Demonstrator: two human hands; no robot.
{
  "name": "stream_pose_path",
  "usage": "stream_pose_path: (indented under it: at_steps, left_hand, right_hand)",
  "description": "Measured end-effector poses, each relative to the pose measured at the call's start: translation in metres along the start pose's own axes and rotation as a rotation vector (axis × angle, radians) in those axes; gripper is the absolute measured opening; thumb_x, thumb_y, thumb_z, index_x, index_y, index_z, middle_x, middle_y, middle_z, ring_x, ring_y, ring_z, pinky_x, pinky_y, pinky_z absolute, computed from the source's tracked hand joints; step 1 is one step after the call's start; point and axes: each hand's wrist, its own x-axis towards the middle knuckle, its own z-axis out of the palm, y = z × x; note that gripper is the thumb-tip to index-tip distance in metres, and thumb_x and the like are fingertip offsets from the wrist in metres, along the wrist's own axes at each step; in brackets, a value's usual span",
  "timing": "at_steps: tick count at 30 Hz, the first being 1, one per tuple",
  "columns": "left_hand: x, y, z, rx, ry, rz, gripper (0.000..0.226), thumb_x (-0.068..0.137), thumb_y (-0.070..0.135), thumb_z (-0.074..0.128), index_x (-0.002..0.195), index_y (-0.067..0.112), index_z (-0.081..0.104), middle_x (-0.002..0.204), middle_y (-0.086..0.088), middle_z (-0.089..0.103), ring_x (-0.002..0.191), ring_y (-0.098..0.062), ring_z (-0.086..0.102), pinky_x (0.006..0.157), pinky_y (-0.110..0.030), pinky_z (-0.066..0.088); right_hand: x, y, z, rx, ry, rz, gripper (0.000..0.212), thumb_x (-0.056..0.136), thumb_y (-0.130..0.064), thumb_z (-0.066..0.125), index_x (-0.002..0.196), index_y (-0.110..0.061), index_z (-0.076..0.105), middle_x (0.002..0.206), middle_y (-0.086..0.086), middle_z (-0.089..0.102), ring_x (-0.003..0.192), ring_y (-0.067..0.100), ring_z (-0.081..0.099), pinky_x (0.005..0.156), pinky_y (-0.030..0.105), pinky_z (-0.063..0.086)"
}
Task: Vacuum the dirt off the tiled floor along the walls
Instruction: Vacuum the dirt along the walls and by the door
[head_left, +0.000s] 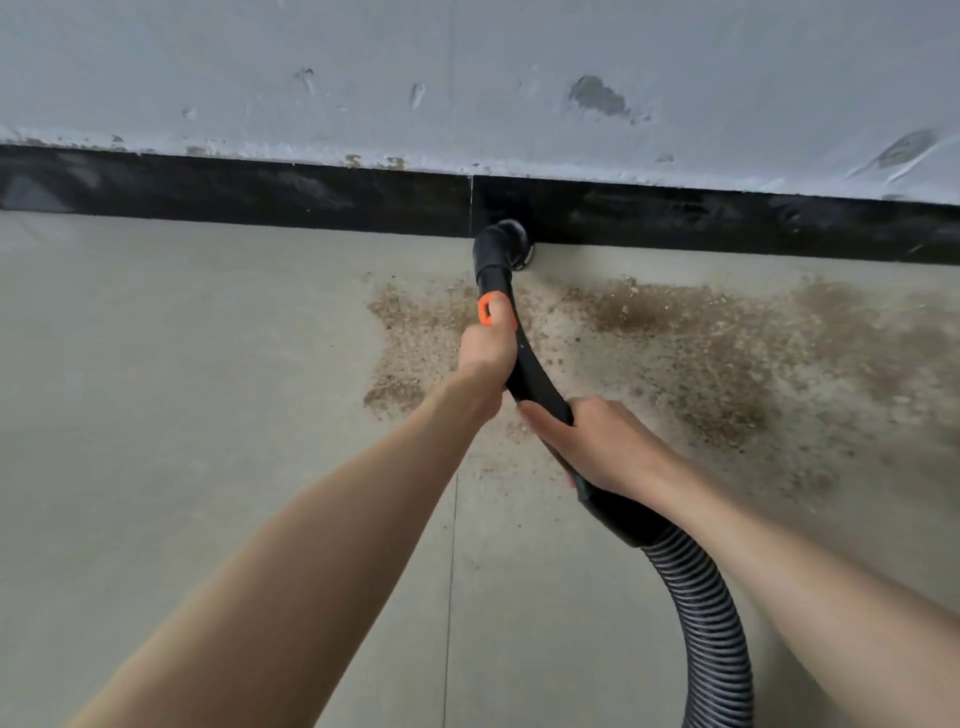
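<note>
A black vacuum wand with an orange clip points at the wall. Its round nozzle rests on the grey tiled floor against the black skirting. My left hand grips the wand just below the orange clip. My right hand grips the curved handle lower down. Brown dirt lies scattered over the tiles, mostly to the right of the nozzle, with a smaller patch to its left.
The ribbed grey hose runs from the handle down to the bottom edge on the right. A scuffed white wall rises above the skirting. A tile joint runs toward me below the hands.
</note>
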Motion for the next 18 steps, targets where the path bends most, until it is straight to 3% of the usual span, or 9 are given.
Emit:
stream_pose_path:
  at_steps: [3, 6, 9, 11, 14, 18]
  left_hand:
    - [-0.007, -0.003, 0.038, 0.035, -0.043, 0.011, 0.056, 0.095, 0.051, 0.033, 0.120, 0.004, 0.050, 0.084, -0.004, 0.052, 0.079, -0.022, 0.054, 0.076, -0.034, 0.047]
    - [-0.010, -0.004, 0.074, 0.087, -0.083, 0.041, 0.048, 0.096, 0.052, 0.033, 0.101, 0.007, 0.050, 0.077, -0.003, 0.053, 0.068, -0.018, 0.052, 0.066, -0.030, 0.044]
    - [-0.012, -0.004, 0.103, 0.129, -0.107, 0.064, 0.049, 0.096, 0.052, 0.032, 0.096, 0.007, 0.051, 0.074, -0.004, 0.052, 0.065, -0.018, 0.051, 0.068, -0.030, 0.045]
    - [-0.014, -0.005, 0.119, 0.165, -0.136, 0.077, 0.050, 0.095, 0.053, 0.032, 0.088, 0.008, 0.053, 0.074, -0.003, 0.053, 0.067, -0.018, 0.052, 0.065, -0.029, 0.045]
    - [-0.018, -0.004, 0.137, 0.229, -0.174, 0.117, 0.049, 0.095, 0.054, 0.032, 0.083, 0.010, 0.051, 0.074, -0.003, 0.053, 0.066, -0.018, 0.052, 0.057, -0.027, 0.043]
    - [-0.022, -0.004, 0.147, 0.254, -0.167, 0.138, 0.050, 0.096, 0.052, 0.031, 0.091, 0.007, 0.053, 0.072, -0.004, 0.052, 0.064, -0.018, 0.051, 0.054, -0.026, 0.041]
  right_hand:
    - [-0.012, 0.030, -0.013, 0.045, 0.036, 0.045, 0.064, 0.094, -0.065, 0.037, 0.058, -0.014, 0.054, 0.043, 0.002, 0.060, 0.048, 0.020, 0.064, 0.059, 0.032, 0.053]
    - [-0.019, 0.057, -0.024, 0.107, 0.073, 0.079, 0.067, 0.093, -0.064, 0.039, 0.052, -0.013, 0.052, 0.038, -0.001, 0.054, 0.053, 0.028, 0.064, 0.065, 0.040, 0.055]
    - [-0.024, 0.078, -0.034, 0.145, 0.101, 0.087, 0.067, 0.093, -0.062, 0.040, 0.050, -0.012, 0.052, 0.035, -0.001, 0.050, 0.057, 0.033, 0.064, 0.068, 0.045, 0.055]
    - [-0.027, 0.091, -0.037, 0.174, 0.138, 0.101, 0.066, 0.092, -0.063, 0.040, 0.052, -0.011, 0.051, 0.039, 0.002, 0.052, 0.058, 0.036, 0.063, 0.061, 0.044, 0.053]
    - [-0.030, 0.106, -0.040, 0.203, 0.212, 0.120, 0.064, 0.092, -0.062, 0.041, 0.058, -0.009, 0.051, 0.057, 0.021, 0.061, 0.062, 0.040, 0.061, 0.050, 0.034, 0.041]
    - [-0.033, 0.113, -0.041, 0.183, 0.269, 0.147, 0.062, 0.090, -0.064, 0.041, 0.061, -0.010, 0.051, 0.062, 0.018, 0.066, 0.058, 0.034, 0.062, 0.048, 0.038, 0.047]
